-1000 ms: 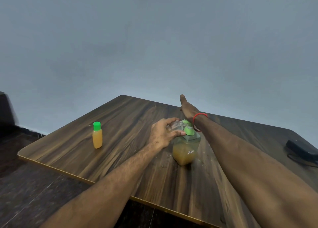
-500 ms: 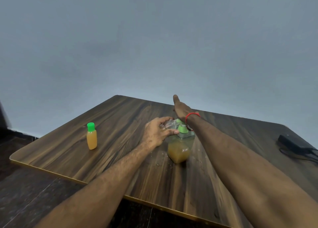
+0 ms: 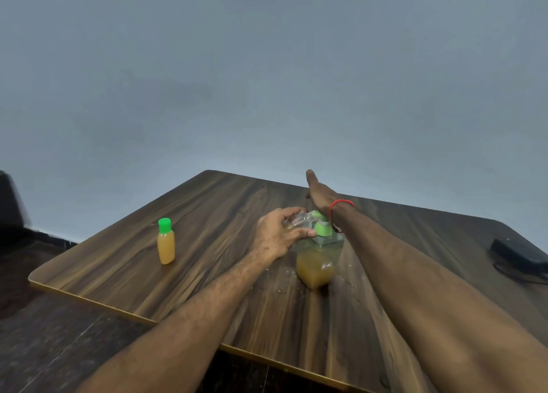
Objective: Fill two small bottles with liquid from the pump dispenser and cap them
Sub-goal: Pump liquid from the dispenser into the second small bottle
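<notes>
At frame centre, the left hand [image 3: 277,235] gripped a clear bottle [image 3: 296,223] at the pump [image 3: 321,228]; the right hand [image 3: 321,195], fingers straight, pressed the pump.

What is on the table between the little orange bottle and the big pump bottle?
Only bare table and the left hand by the pump bottle, in the head view.

Counter [image 3: 207,274]: dark brown woodgrain, streaked lighter tan, thin golden edge.
Capped bottle [image 3: 166,245]: orange-yellow liquid, bright green cap.
Dispenser [image 3: 318,262]: clear body, cloudy amber-orange liquid in lower part, light green pump head, small red-and-white label.
Held bottle [image 3: 298,222]: clear, colourless.
Wrist band [image 3: 341,205]: red thread.
Wall [image 3: 267,96]: plain pale grey-blue.
Black box [image 3: 517,251] at right edge.
Floor [image 3: 44,333]: dark, mottled brown.
</notes>
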